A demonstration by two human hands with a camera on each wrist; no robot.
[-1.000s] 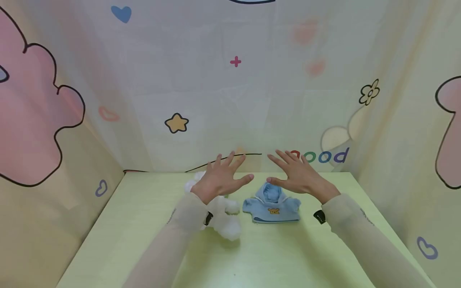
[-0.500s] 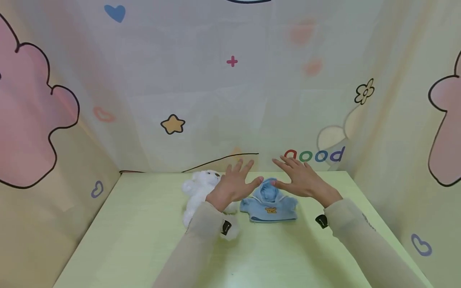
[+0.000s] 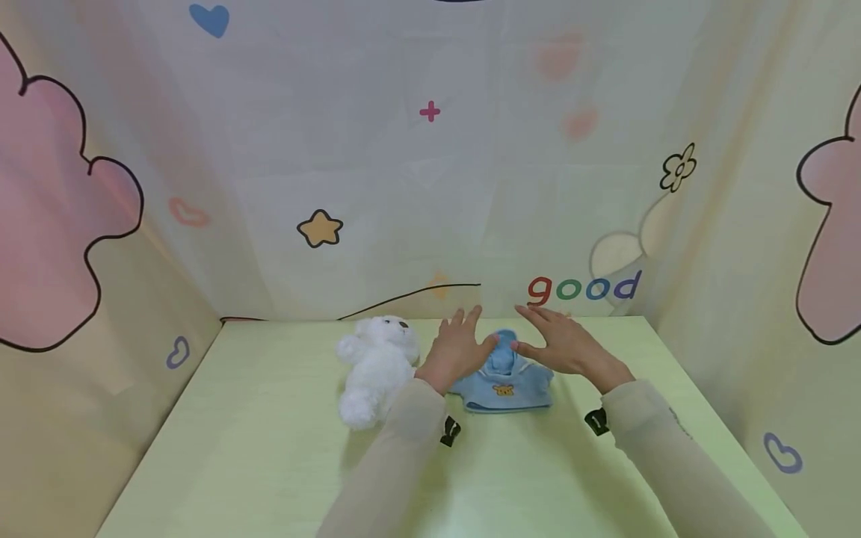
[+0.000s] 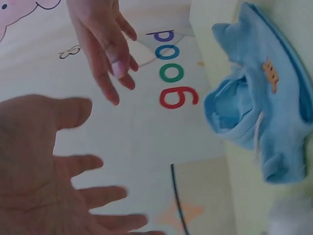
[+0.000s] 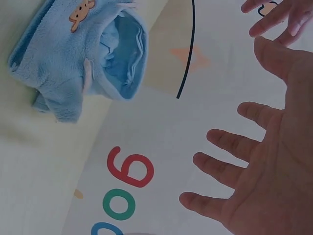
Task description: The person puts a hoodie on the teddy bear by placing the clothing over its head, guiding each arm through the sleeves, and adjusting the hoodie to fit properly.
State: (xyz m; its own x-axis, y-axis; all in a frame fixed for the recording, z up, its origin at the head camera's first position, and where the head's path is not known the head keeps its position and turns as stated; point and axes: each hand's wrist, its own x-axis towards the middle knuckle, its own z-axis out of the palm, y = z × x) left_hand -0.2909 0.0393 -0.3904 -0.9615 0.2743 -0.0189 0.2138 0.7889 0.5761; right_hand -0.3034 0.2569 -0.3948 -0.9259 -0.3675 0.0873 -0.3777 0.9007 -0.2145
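A small light-blue hooded sweatshirt (image 3: 503, 390) with a tan animal patch lies flat on the table, its hood toward the back. Above its left side is my left hand (image 3: 457, 351), fingers spread and holding nothing. My right hand (image 3: 566, 345) hovers over the right of the hood, fingers straight and thumb pointing inward. Both wrist views show the palms bare and the sweatshirt (image 4: 264, 93) apart from the fingers. To the left lies a white plush bear (image 3: 377, 366) on its back; my left sleeve hides its lower part.
The pale green table (image 3: 255, 433) meets a printed curtain (image 3: 377, 149) at the back and both sides. The curtain bears a star, hearts and the word "good". A small black clip-like piece (image 3: 451, 431) shows beside the left cuff, another (image 3: 596, 421) by the right cuff.
My left hand has moved right, from over the bear to over the sweatshirt's left side, uncovering the bear's head and body. The right hand has shifted slightly. Bear and sweatshirt stay in place.
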